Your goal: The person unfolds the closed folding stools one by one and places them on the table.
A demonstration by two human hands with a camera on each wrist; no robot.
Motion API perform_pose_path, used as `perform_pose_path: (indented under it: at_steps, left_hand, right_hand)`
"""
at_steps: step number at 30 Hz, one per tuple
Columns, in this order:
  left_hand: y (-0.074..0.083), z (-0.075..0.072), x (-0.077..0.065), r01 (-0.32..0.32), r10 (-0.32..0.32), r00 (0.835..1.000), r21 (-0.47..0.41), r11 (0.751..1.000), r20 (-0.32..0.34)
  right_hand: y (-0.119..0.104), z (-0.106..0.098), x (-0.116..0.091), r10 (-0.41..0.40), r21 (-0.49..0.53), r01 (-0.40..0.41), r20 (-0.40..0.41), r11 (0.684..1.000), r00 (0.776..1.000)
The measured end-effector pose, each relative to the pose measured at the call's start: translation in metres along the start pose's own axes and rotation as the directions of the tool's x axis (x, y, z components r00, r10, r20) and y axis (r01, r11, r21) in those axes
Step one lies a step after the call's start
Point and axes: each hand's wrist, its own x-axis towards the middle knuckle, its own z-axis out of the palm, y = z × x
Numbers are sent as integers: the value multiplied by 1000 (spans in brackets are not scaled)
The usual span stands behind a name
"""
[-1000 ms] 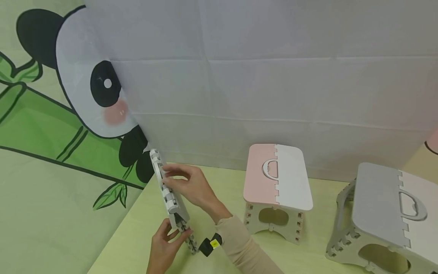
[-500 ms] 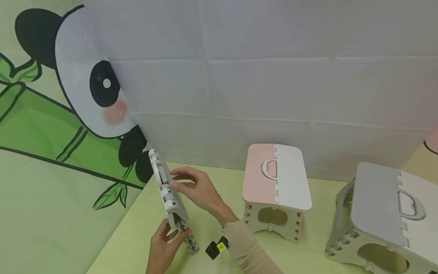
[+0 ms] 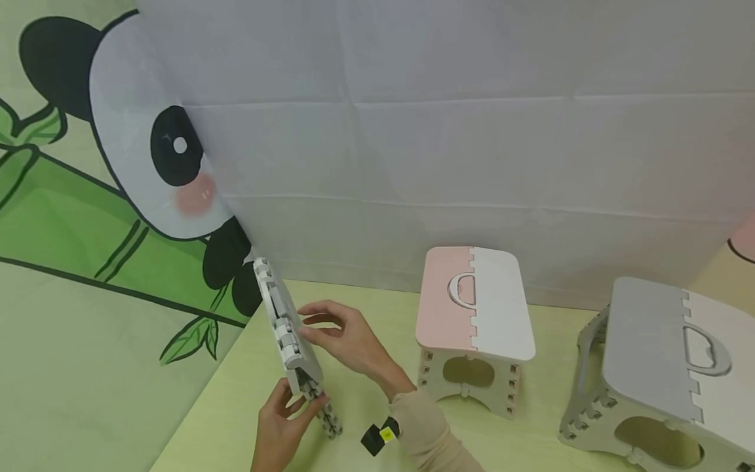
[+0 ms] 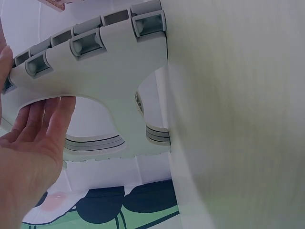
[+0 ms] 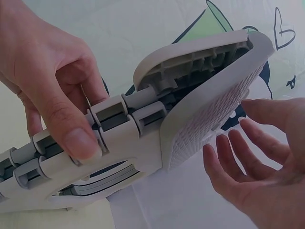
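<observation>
A pale folding stool point(image 3: 289, 337), mostly folded flat, stands on edge at the left of the table. My left hand point(image 3: 282, 423) grips its leg end. In the left wrist view, fingers of the left hand point(image 4: 35, 138) reach into the oval cutout of the leg panel point(image 4: 121, 71). The right wrist view shows the left thumb point(image 5: 83, 143) pressing on the hinge row. There the top's two halves form a narrow V, with a textured outer face point(image 5: 214, 114). My right hand point(image 3: 348, 334) hovers beside that face, fingers loosely bent, holding nothing.
An unfolded pink and white stool point(image 3: 472, 305) stands on the table point(image 3: 354, 400) to the right of my hands. Farther right is a larger grey and white stool point(image 3: 649, 347). A pale cloth wall point(image 3: 448, 151) rises behind, with a panda print point(image 3: 130, 144) at left.
My right hand has drawn back to the right and slightly down from the folding stool's upper edge. The left hand keeps its grip, and the stool has barely moved.
</observation>
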Motion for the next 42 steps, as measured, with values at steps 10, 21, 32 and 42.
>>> perform_pose_path:
  at_steps: [10, 21, 32, 42]
  left_hand:
    - [-2, 0, 0, -26, 26, 1000, -13, 1000, -11]
    - [-5, 0, 1, -14, 14, 1000, -11, 1000, -2]
    - [-5, 0, 0, -23, 23, 1000, -14, 1000, -5]
    - [-5, 1, 1, -39, 38, 999, -42, 998, -12]
  right_hand:
    - [9, -1, -7, 29, 3, -29, 23, 1000, 999]
    - [20, -3, -18, 71, -24, -70, 36, 997, 997]
    - [35, -6, -27, 91, 14, -92, 56, 996, 994]
    - [48, -8, -35, 76, 28, -78, 65, 997, 995]
